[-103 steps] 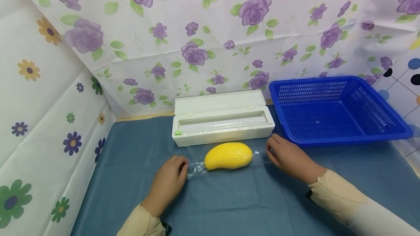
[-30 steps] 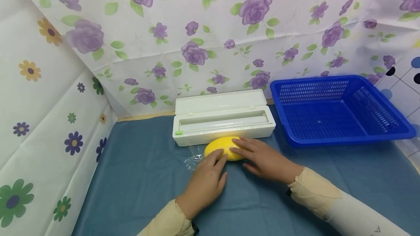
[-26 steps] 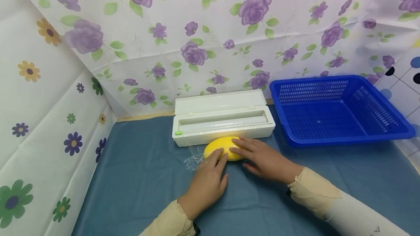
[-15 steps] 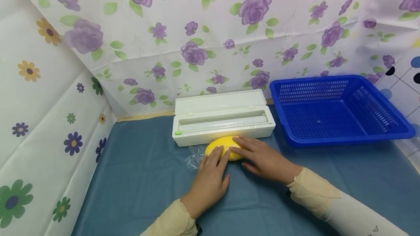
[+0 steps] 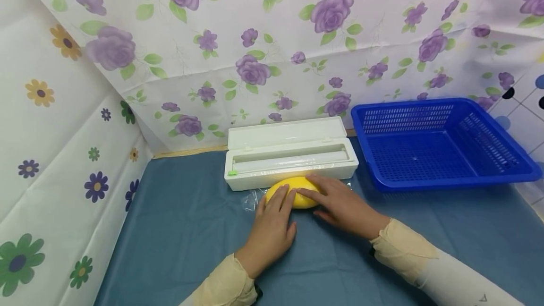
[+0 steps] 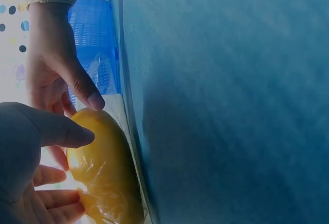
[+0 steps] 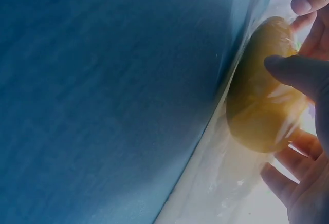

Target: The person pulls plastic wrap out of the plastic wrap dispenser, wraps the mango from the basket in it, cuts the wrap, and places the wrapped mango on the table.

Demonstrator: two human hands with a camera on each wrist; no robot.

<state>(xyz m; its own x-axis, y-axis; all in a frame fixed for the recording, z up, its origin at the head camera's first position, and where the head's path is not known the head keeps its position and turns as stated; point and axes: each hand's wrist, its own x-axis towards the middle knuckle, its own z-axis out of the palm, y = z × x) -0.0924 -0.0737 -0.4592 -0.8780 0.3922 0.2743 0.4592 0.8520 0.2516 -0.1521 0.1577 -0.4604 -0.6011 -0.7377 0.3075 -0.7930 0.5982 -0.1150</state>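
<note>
A yellow mango (image 5: 297, 185) wrapped in clear cling film lies on the blue cloth, close to the front of a white film dispenser (image 5: 293, 174). My left hand (image 5: 269, 235) rests its fingertips on the left part of the mango, fingers nearly straight. On the right part lie the fingers of my right hand (image 5: 346, 204). Both thumbs stand on the near side, away from the other fingers. Crumpled cling film (image 5: 253, 199) sticks out past the mango's left end. In the right wrist view the mango (image 7: 264, 100) shows glossy film over it.
The dispenser's lid (image 5: 286, 133) is up, with a white film roll (image 5: 293, 159) inside and a green slider (image 5: 232, 173) at its left end. A blue plastic basket (image 5: 459, 183) stands at the back right. Flowered sheets line the back and left.
Earlier my hands held the film ends at either side of the mango; now both touch its top. The mango sits slightly nearer the dispenser. Lately my left fingers shifted a little.
</note>
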